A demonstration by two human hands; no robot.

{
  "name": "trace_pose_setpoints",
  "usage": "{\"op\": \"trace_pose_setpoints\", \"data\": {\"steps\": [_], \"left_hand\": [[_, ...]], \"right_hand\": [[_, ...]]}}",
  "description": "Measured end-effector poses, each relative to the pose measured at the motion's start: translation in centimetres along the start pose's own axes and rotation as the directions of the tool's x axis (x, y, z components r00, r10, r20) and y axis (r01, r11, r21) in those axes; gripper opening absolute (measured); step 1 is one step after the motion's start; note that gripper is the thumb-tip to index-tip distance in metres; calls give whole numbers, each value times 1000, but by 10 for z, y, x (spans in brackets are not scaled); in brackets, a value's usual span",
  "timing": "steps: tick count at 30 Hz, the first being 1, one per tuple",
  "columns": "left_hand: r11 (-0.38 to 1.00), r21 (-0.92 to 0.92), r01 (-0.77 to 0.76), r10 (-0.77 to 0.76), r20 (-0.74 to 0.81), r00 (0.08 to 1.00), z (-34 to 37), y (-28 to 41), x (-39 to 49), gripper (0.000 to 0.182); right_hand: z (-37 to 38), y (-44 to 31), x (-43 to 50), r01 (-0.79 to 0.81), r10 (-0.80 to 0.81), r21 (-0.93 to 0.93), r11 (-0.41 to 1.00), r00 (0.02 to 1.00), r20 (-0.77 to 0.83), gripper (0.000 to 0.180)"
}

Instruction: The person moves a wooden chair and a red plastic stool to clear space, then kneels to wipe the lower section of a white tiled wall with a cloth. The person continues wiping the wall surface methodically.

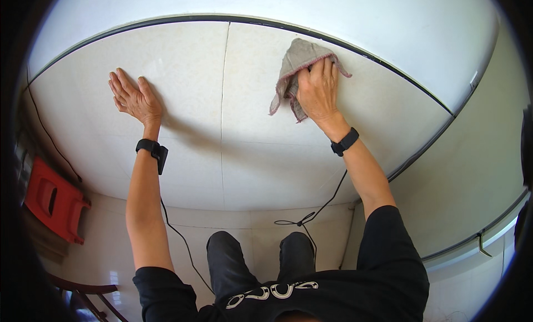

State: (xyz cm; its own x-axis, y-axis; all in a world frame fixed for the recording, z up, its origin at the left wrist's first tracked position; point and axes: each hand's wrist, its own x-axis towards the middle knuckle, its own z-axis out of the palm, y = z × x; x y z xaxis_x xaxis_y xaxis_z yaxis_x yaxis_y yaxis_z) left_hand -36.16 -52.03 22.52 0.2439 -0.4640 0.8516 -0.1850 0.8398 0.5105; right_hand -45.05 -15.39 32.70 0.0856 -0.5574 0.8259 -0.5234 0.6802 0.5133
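Cream tiles cover the lower wall before me, with a dark trim strip along their top edge. My left hand rests palm-down against a tile on the left, its thumb apart from the fingers, holding nothing. On the right, my right hand grips a grey-beige cloth with a reddish stitched edge. The cloth lies bunched against the tile just below the trim, and its loose corners hang around the hand. My right fingertips are partly hidden by its folds. Black straps circle both wrists.
A red plastic stool stands at the far left, above part of a dark wooden chair. One black cable runs down the left wall. Another looped black cable hangs near my knees. A grey-green panel borders the tiles on the right.
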Motion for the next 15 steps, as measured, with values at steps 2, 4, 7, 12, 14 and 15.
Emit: {"op": "trace_pose_setpoints", "data": {"steps": [2, 4, 7, 12, 14, 15], "left_hand": [[1000, -3, -13, 13, -5, 1000, 0, 0, -1, 63], [1000, -17, -10, 10, -4, 1000, 1, -1, -2, 64], [1000, -19, 1, -1, 7, 1000, 1, -2, -2, 64], [1000, -11, 8, -8, 11, 1000, 2, -3, -4, 65], [1000, -8, 1, -1, 10, 1000, 2, -3, -5, 65], [1000, -11, 5, -5, 10, 1000, 2, -3, -6, 65]], "right_hand": [[-1, 2, 2, 8, -8, 10, 1000, 1000, -12, 11], [-3, 4, 4, 1, -1, 6, 1000, 1000, -11, 12], [-6, 6, 6, -9, 12, 25, 1000, 995, -101, 12], [-8, 8, 7, 23, -22, 26, 999, 999, -44, 13], [-9, 9, 8, 21, -21, 22, 1000, 1000, -24, 13], [-10, 11, 8, 32, -31, 25, 999, 997, -69, 13]]}}
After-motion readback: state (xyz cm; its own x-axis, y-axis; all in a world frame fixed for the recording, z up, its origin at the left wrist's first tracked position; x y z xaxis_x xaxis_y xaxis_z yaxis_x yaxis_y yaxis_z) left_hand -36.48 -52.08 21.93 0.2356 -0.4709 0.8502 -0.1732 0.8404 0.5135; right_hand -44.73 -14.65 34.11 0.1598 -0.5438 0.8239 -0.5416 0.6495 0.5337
